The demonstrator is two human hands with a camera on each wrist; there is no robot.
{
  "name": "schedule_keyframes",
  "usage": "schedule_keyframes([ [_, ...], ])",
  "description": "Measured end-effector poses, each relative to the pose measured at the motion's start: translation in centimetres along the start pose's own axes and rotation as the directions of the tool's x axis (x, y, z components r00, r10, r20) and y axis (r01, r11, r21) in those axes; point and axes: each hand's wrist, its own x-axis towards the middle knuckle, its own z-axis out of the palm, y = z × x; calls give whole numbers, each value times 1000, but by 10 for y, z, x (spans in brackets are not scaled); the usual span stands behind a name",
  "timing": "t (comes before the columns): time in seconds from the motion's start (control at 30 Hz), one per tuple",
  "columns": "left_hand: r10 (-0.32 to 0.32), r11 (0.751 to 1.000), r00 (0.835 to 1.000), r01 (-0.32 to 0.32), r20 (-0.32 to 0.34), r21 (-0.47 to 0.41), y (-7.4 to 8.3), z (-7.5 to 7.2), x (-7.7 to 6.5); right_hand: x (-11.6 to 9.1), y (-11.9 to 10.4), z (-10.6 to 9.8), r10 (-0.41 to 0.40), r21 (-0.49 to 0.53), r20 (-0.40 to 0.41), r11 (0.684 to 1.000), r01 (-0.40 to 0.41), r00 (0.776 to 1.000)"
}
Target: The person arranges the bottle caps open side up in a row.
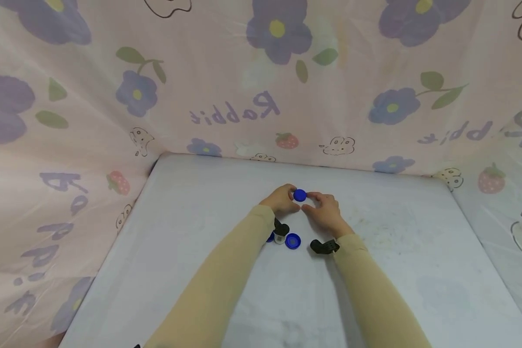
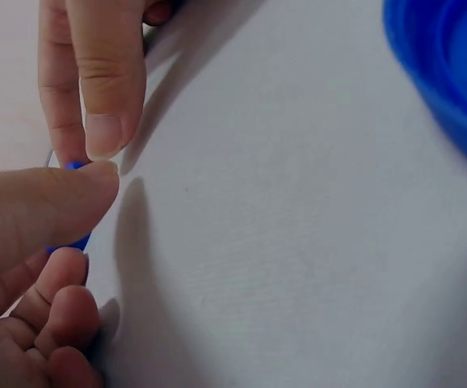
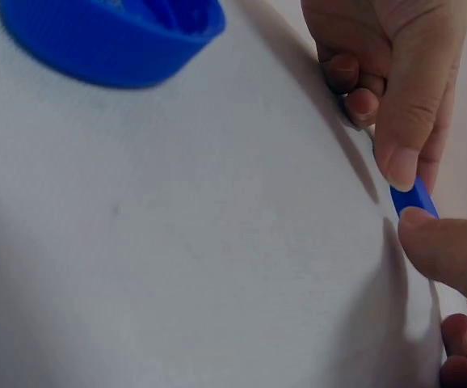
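A round blue cap (image 1: pixel 299 195) is held up between the two hands above the white table. On its left side the left hand (image 1: pixel 282 199) pinches it with thumb and forefinger, the other fingers curled. From the right, the right hand (image 1: pixel 326 211) holds the same cap between thumb and forefinger. In the right wrist view, a strip of blue cap (image 3: pixel 414 197) shows between the two thumbs; in the left wrist view the thumbs hide most of it. Nearer the person, a second blue cap (image 1: pixel 293 240) lies hollow side up.
Beside that second cap is a small white piece (image 1: pixel 280 239), partly covered by the black left wrist camera (image 1: pixel 282 228). Another blue thing (image 1: pixel 270 237) peeks out at the left sleeve. A patterned curtain (image 1: pixel 226 87) surrounds the white table (image 1: pixel 191 203).
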Motion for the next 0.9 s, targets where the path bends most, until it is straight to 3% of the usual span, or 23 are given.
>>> schedule_keyframes([
  [0.33, -26, 1000, 999, 26, -22, -4, 6, 1, 1, -4, -5, -2, -14, -4, -16, 1000, 14, 1000],
  [0.6, -4, 1000, 1000, 3, -8, -17, -5, 1, 5, -1, -3, -1, -63, -6, 19, 998, 63, 998],
  [0.9, 79, 992, 997, -80, -14, -98, -10, -2, -7, -13, -9, -3, -107, 188, 56, 978, 95, 993],
])
